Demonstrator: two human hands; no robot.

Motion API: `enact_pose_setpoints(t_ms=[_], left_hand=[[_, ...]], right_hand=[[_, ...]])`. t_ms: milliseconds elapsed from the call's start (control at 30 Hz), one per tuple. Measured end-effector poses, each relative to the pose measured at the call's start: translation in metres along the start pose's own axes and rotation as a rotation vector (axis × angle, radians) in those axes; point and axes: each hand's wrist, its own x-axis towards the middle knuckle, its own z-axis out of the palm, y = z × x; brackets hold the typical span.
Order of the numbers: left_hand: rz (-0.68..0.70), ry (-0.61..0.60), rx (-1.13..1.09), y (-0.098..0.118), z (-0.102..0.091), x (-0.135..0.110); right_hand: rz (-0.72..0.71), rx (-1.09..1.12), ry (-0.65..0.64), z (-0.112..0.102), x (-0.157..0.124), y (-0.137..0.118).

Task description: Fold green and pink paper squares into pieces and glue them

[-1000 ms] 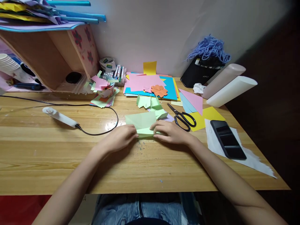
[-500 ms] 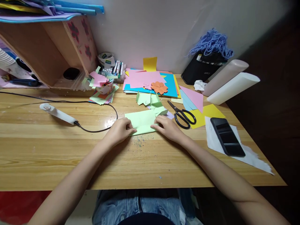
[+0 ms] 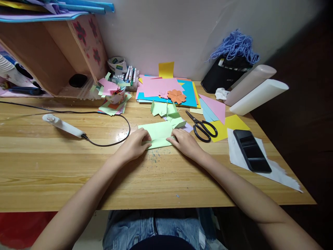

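Left hand (image 3: 132, 147) and right hand (image 3: 186, 142) are pressing the green sheet (image 3: 157, 131) just left of the scissors (image 3: 203, 129), each grip pinching closed on its folded near flap; the far half is lying flat. Behind the scissors a black holder (image 3: 223, 80) is carrying blue yarn (image 3: 235, 47); far left of them, a cup (image 3: 116, 99) is holding paper scraps (image 3: 109, 86).

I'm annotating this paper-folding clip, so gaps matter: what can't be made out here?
Head view, green paper: near edge hidden under left hand and right hand; each grip unclear.
Head view, wooden box: cut off by the left edge.
Head view, marker pens: print too small to read.
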Motion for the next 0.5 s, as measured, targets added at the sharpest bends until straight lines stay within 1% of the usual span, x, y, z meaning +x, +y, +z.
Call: enact_pose_setpoints(t_ms=[67,133,233,300,400,500], left_hand=[[0.110,0.015,0.013,0.003,0.002,-0.001],[0.181,-0.015,0.024,0.007,0.004,-0.003],[0.186,-0.073,0.018,0.011,0.009,-0.004],[0.164,-0.061,0.012,0.013,0.013,-0.004],[0.132,-0.016,-0.005,0.014,0.017,-0.003],[0.097,0.024,-0.005,0.014,0.021,-0.002]], right_hand=[[0.003,-0.011,-0.007,0.000,-0.001,0.000],[0.000,-0.006,-0.003,-0.001,-0.001,0.000],[-0.053,-0.033,0.036,-0.002,-0.001,-0.001],[-0.134,-0.081,0.080,-0.002,0.000,-0.002],[-0.294,-0.138,0.134,-0.001,0.001,-0.003],[-0.477,-0.163,0.120,0.001,0.001,-0.002]])
